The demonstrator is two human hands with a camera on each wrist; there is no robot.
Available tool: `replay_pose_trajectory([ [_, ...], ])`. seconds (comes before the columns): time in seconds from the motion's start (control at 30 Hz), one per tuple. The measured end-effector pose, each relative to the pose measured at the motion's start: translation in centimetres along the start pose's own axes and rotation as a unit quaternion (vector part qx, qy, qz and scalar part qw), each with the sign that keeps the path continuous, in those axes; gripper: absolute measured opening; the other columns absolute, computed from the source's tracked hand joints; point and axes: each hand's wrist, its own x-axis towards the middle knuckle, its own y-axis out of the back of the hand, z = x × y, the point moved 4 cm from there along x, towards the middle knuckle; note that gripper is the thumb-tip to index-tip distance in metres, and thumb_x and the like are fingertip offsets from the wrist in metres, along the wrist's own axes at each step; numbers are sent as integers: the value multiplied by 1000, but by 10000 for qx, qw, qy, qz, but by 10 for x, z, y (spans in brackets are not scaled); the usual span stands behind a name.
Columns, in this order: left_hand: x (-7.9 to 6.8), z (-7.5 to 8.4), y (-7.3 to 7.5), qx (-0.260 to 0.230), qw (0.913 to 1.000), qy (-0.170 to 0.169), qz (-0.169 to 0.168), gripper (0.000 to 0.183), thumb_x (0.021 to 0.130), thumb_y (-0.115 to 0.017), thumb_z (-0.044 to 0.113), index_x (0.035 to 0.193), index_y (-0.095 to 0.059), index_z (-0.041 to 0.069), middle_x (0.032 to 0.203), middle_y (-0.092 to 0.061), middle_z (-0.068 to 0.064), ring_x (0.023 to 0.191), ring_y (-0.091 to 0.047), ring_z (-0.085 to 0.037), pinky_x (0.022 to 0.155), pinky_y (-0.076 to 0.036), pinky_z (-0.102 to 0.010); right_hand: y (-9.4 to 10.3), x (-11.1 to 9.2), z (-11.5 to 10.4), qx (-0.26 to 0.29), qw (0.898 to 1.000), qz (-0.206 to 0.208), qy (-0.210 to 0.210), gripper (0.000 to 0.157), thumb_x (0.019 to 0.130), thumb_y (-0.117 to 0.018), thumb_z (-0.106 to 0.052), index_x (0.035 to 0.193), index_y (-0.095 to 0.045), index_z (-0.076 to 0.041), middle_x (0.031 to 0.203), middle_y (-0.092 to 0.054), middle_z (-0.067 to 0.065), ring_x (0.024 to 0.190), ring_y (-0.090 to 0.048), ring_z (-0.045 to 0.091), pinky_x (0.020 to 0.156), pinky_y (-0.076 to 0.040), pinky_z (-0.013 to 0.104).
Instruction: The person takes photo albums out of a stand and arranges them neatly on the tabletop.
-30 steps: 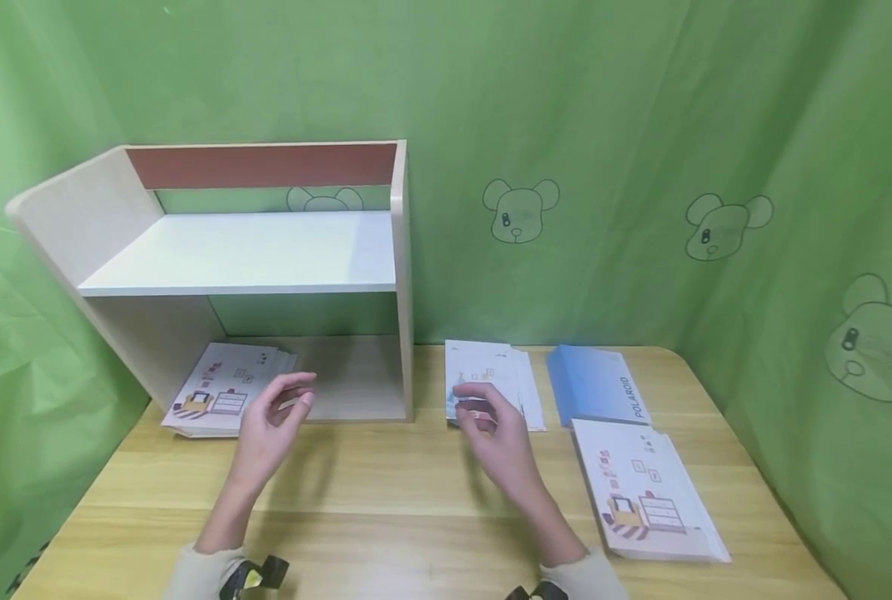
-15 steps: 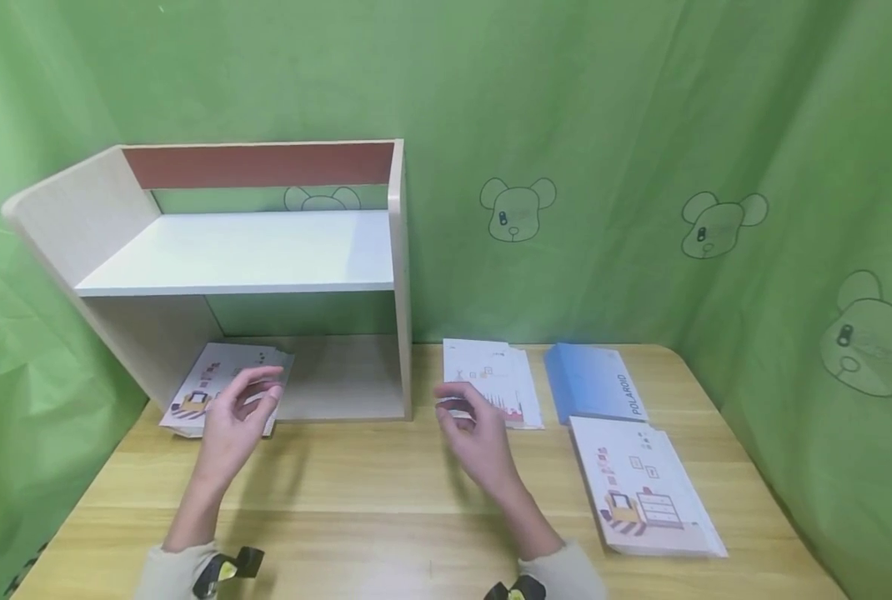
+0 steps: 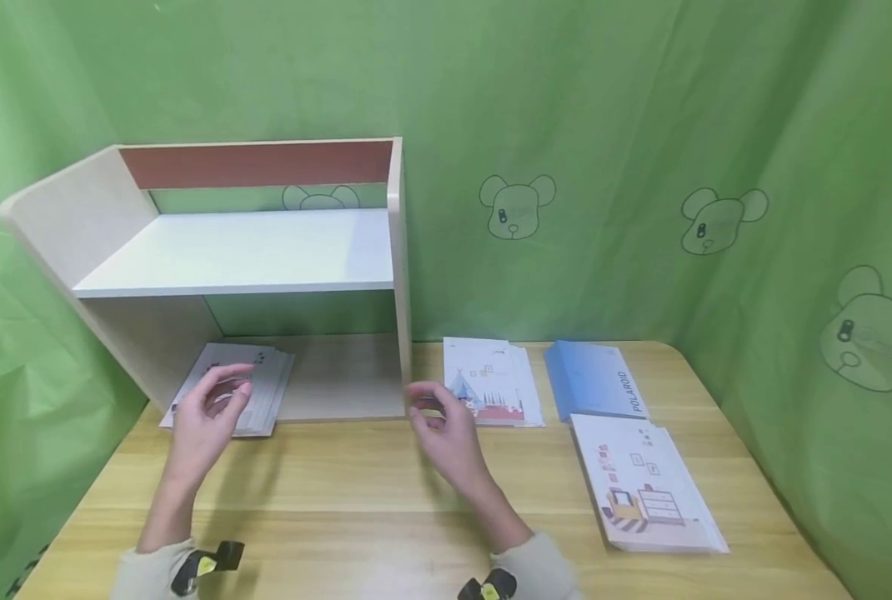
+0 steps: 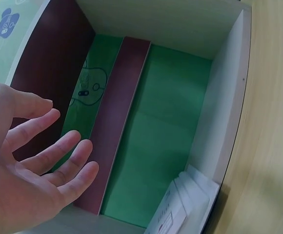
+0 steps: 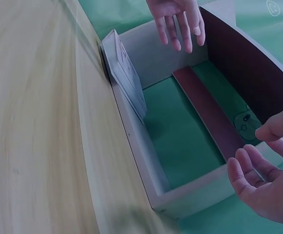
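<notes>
My left hand [image 3: 206,429] hovers in front of a pile of thin picture books [image 3: 266,396] lying at the left of the shelf's lower level, and partly covers them in the head view. Its fingers are bent loosely, thumb apart, with nothing between them; the left wrist view shows the same spread fingers [image 4: 66,165]. The right hand [image 3: 446,433], likewise empty and loosely bent, has its fingertips overlapping the lower front corner of the small wooden bookshelf [image 3: 399,292]. In the right wrist view both hands stand around the shelf, the right one [image 5: 273,180] at its near side.
Right of the shelf, another pile of picture books [image 3: 483,379] lies on the wooden table [image 3: 341,517]. Beside it are a blue POLAROID book stack [image 3: 596,379] and a further illustrated pile [image 3: 644,487]. A green curtain [image 3: 603,108] with bear drawings hangs behind.
Both hands have moved left, the left one across the books in the shelf, the right one from the middle book pile to the shelf's corner. The books have stayed in place.
</notes>
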Motion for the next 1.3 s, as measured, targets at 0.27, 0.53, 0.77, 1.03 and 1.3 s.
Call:
replay_pose_trajectory([
  [0.27, 2, -4, 12, 212, 9996, 106, 134, 26, 99, -62, -1, 125, -64, -6, 121, -66, -7, 106, -64, -5, 93, -51, -10, -15, 1, 1, 75, 10000, 1, 37, 28, 92, -64, 9, 116, -69, -5, 116, -69, 10, 106, -66, 30, 90, -61, 41],
  [0.53, 3, -11, 29, 470, 9984, 203, 258, 27, 99, -64, 0, 125, -65, -7, 113, -65, 17, 102, -64, 1, 92, -48, -6, -33, 3, 5, 172, 9998, -75, -116, 30, 92, -63, 11, 117, -67, -4, 117, -68, 11, 108, -66, 32, 92, -60, 35],
  [0.77, 1, -17, 44, 723, 9965, 298, 280, 28, 100, -64, 3, 126, -65, -5, 113, -64, 20, 103, -63, 1, 91, -48, -6, -51, 7, 11, 330, 9991, -127, -218, 27, 91, -61, 15, 116, -65, 6, 116, -66, 24, 108, -64, 46, 87, -61, 30],
  [1.03, -1, -26, 55, 857, 9945, 453, 400, 28, 100, -64, 4, 125, -65, -7, 117, -67, 6, 104, -63, 0, 92, -48, -6, -64, 8, 16, 240, 9989, -192, -347, 30, 92, -65, 7, 119, -67, -7, 118, -68, 14, 106, -66, 28, 87, -60, 28],
  [1.3, -3, -39, 67, 989, 9920, 611, 498, 30, 100, -64, 5, 128, -62, -7, 116, -64, 12, 103, -60, 4, 90, -46, -4, -80, 10, 21, 313, 9986, -265, -320, 31, 92, -66, 4, 121, -66, -6, 117, -68, 19, 103, -67, 26, 86, -60, 27],
])
